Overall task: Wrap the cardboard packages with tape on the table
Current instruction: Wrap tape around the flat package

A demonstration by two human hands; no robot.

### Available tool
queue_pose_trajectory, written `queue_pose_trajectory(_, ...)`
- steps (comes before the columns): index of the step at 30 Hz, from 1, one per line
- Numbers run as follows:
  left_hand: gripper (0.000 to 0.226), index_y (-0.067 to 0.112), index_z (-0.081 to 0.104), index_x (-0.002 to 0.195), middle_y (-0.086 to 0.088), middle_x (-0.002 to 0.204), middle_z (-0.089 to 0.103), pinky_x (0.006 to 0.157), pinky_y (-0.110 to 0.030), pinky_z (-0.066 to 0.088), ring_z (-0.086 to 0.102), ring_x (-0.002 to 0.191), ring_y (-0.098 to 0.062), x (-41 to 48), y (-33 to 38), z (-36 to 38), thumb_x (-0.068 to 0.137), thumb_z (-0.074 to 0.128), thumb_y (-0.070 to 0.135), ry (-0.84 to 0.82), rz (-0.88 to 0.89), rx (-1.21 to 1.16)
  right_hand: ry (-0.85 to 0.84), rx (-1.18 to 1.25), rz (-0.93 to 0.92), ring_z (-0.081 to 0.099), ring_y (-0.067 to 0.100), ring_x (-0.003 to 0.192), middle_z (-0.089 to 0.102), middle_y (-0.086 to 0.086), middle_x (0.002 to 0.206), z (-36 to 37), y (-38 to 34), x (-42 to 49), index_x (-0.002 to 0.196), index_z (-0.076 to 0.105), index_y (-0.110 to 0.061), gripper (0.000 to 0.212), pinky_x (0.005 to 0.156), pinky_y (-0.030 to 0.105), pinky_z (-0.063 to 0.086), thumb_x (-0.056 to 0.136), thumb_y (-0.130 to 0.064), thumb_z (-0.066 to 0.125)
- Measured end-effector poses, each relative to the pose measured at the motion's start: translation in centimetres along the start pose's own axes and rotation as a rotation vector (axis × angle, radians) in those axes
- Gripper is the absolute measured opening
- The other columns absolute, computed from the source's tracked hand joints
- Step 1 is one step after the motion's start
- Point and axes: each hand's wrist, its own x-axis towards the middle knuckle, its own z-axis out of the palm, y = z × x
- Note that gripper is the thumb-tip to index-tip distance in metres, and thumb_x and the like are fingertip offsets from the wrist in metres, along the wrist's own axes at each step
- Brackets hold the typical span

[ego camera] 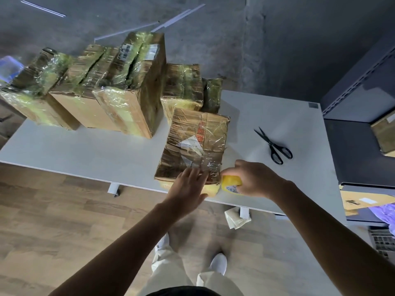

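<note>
Looks like you're running tape round the near right corner, so keep it taut and smooth it down as you're going. Your left hand (188,184) is lying flat, fingers straight, pressing on the near top edge of the package (196,142). Your right hand (254,178) is gripping the yellow tape roll (232,183), just beside that corner. The package is sitting at the near edge of the desk (85,150), scissors (275,146) lying to its right, wrapped packages (106,92) standing far left.

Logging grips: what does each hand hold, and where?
Right hand grips the yellow tape roll round its rim. Left hand holds nothing; it presses on the brown cardboard box.
</note>
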Motion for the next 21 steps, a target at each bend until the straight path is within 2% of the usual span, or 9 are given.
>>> queue_pose_trajectory(2, 0.040, 0.006, 0.061, 0.109, -0.012, 0.090, 0.062, 0.064, -0.036, 0.054, 0.056, 0.079, -0.028, -0.1, -0.1, 0.1, 0.070, 0.070, 0.005, 0.067, 0.018, -0.026, 0.026, 0.117, 0.044, 0.054, 0.019, 0.089, 0.042, -0.007, 0.097, 0.7, 0.3, -0.4, 0.133, 0.051, -0.044, 0.057, 0.069, 0.023, 0.034, 0.083, -0.016, 0.054)
queue_pose_trajectory(4, 0.023, 0.006, 0.067, 0.096, -0.008, 0.083, 0.061, 0.061, -0.035, 0.052, 0.052, 0.075, -0.025, 0.5, -0.2, 0.0, 0.077, 0.055, 0.003, 0.125, 0.037, -0.028, 0.070, 0.203, 0.084, 0.054, 0.016, 0.092, 0.041, -0.009, 0.098, 1.3, 0.7, -0.7, 0.132, 0.053, -0.045, 0.060, 0.070, 0.019, 0.032, 0.082, -0.011, 0.052)
queue_pose_trajectory(6, 0.021, 0.006, 0.070, 0.089, -0.008, 0.081, 0.061, 0.059, -0.033, 0.050, 0.050, 0.075, -0.024, 0.8, 0.0, -0.2, 0.079, 0.051, 0.004, 0.144, 0.057, -0.023, 0.108, 0.226, 0.099, 0.054, 0.016, 0.093, 0.041, -0.010, 0.097, 1.4, 0.9, -1.0, 0.130, 0.054, -0.046, 0.061, 0.069, 0.017, 0.032, 0.081, -0.010, 0.052)
queue_pose_trajectory(10, 0.022, 0.005, 0.072, 0.087, -0.008, 0.075, 0.058, 0.057, -0.030, 0.045, 0.049, 0.074, -0.023, 1.1, 0.3, -1.8, 0.082, 0.052, -0.003, 0.247, 0.005, -0.147, 0.170, 0.279, 0.087, 0.051, 0.013, 0.087, 0.042, -0.011, 0.097, 0.2, 1.0, -1.2, 0.126, 0.056, -0.045, 0.059, 0.064, 0.011, 0.031, 0.080, -0.009, 0.055)
queue_pose_trajectory(13, 0.025, 0.003, 0.073, 0.095, -0.008, 0.075, 0.056, 0.060, -0.031, 0.044, 0.050, 0.072, -0.025, 1.8, 0.0, -3.6, 0.081, 0.059, -0.011, 0.373, -0.100, -0.213, 0.306, 0.317, 0.042, 0.054, 0.015, 0.095, 0.049, -0.008, 0.105, -1.8, 0.2, -1.1, 0.128, 0.056, -0.037, 0.058, 0.075, 0.021, 0.041, 0.079, -0.006, 0.058)
queue_pose_trajectory(15, 0.025, 0.004, 0.073, 0.099, -0.008, 0.076, 0.056, 0.066, -0.029, 0.042, 0.052, 0.074, -0.025, 2.1, 0.0, -4.9, 0.081, 0.064, -0.011, 0.441, -0.139, -0.244, 0.421, 0.323, -0.026, 0.056, 0.018, 0.101, 0.056, -0.002, 0.112, -3.9, -0.6, -1.0, 0.128, 0.057, -0.031, 0.057, 0.083, 0.030, 0.047, 0.077, -0.005, 0.060)
queue_pose_trajectory(17, 0.020, 0.006, 0.073, 0.098, -0.007, 0.079, 0.057, 0.068, -0.026, 0.042, 0.052, 0.076, -0.022, 2.3, 0.2, -6.0, 0.083, 0.064, -0.005, 0.497, -0.188, -0.294, 0.518, 0.324, -0.076, 0.056, 0.017, 0.102, 0.058, -0.001, 0.116, -6.3, -1.3, -0.9, 0.127, 0.056, -0.033, 0.056, 0.085, 0.034, 0.049, 0.078, -0.008, 0.061)
queue_pose_trajectory(21, 0.011, 0.006, 0.068, 0.097, -0.002, 0.090, 0.055, 0.075, -0.028, 0.048, 0.059, 0.081, -0.021, 2.0, -0.6, -6.7, 0.089, 0.061, 0.003, 0.615, -0.332, -0.430, 0.633, 0.375, -0.054, 0.054, 0.006, 0.102, 0.055, -0.010, 0.118, -9.4, -2.2, -0.1, 0.128, 0.048, -0.038, 0.052, 0.084, 0.022, 0.047, 0.084, -0.012, 0.060)
